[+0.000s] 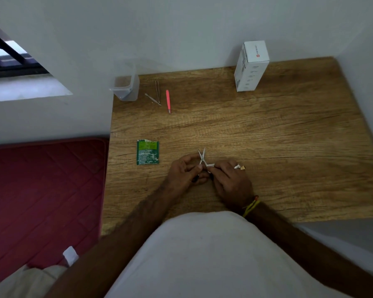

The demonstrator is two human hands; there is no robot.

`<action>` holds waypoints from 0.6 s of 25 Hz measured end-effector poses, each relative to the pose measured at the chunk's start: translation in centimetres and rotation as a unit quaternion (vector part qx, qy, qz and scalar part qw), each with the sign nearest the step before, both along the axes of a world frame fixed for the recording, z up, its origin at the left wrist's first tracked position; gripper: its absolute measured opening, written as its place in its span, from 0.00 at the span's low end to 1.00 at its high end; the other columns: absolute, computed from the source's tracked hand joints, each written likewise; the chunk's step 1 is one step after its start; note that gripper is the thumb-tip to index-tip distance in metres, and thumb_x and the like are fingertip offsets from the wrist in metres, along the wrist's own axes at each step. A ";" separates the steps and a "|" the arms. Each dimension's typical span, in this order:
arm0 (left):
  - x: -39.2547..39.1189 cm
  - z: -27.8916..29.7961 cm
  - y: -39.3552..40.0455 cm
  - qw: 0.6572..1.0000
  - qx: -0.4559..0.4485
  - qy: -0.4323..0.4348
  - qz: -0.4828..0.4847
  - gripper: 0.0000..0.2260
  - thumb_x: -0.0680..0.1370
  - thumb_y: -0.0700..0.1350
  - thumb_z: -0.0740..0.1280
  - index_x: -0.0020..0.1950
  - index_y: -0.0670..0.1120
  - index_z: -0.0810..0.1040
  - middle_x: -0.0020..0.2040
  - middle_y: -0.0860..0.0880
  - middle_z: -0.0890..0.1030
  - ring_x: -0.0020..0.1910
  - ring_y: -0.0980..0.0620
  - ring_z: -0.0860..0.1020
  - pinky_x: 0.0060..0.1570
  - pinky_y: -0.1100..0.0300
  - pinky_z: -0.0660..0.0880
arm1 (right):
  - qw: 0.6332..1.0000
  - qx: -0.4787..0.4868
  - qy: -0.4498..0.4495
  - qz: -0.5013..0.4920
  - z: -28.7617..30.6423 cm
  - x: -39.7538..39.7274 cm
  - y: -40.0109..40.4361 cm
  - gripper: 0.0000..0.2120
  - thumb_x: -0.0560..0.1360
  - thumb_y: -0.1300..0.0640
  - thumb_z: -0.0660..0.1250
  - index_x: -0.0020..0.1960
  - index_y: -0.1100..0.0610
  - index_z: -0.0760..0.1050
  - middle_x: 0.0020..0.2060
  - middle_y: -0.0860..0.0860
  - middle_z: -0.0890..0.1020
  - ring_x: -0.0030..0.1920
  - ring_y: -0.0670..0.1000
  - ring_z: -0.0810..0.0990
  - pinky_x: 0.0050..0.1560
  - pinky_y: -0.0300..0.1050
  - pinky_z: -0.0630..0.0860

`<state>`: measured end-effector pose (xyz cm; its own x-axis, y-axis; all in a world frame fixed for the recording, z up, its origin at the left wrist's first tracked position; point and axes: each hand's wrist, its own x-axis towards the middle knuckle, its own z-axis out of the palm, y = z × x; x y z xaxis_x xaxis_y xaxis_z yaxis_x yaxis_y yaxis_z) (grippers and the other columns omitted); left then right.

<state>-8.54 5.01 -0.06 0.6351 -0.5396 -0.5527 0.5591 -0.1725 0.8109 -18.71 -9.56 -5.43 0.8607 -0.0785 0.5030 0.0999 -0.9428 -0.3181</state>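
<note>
Left hand: the left hand [182, 168] is gripping the small scissors [202, 157] low down by a dark handle loop, its fingers curled round it.
Right hand: the right hand [230, 181] is pinching a small white wipe [210, 165] against one shank, just below the pivot.
Scissors: they are standing between the fingers of both hands and just above the worktop [267, 136], blades spread and pointing away from the person.
Handling: I am judging them light, stiff and sharp-tipped, with polished steel that is probably slippery. The loops look like the safe place to hold, and the wipe is looking soft and flimsy.
Left of the fingers: a torn green sachet [148, 152] is lying flat nearby.
Well beyond the fingers: a pink tool [168, 101], tweezers [157, 91] and a clear container [125, 89] are lying far to the left.
Far right: a white box [251, 65] is standing upright against the wall.
</note>
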 end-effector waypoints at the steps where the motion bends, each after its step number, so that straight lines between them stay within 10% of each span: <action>1: 0.0 -0.1 0.0 1.000 0.001 -0.002 -0.002 0.16 0.81 0.32 0.64 0.67 0.42 0.74 0.54 0.37 0.84 0.45 0.46 0.85 0.50 0.51 0.83 | 1.000 0.003 -0.001 0.001 0.1 -0.1 -0.1 0.09 0.79 0.62 0.65 0.54 0.63 0.82 0.45 0.57 0.83 0.44 0.58 0.80 0.46 0.55 0.76; 15: -0.3 0.0 -0.1 1.000 0.017 -0.010 -0.001 0.17 0.81 0.33 0.64 0.69 0.43 0.74 0.54 0.41 0.85 0.50 0.44 0.85 0.51 0.52 0.83 | 1.000 0.029 -0.007 0.006 0.6 -0.9 0.2 0.07 0.77 0.61 0.67 0.52 0.60 0.83 0.46 0.54 0.83 0.43 0.57 0.79 0.42 0.53 0.75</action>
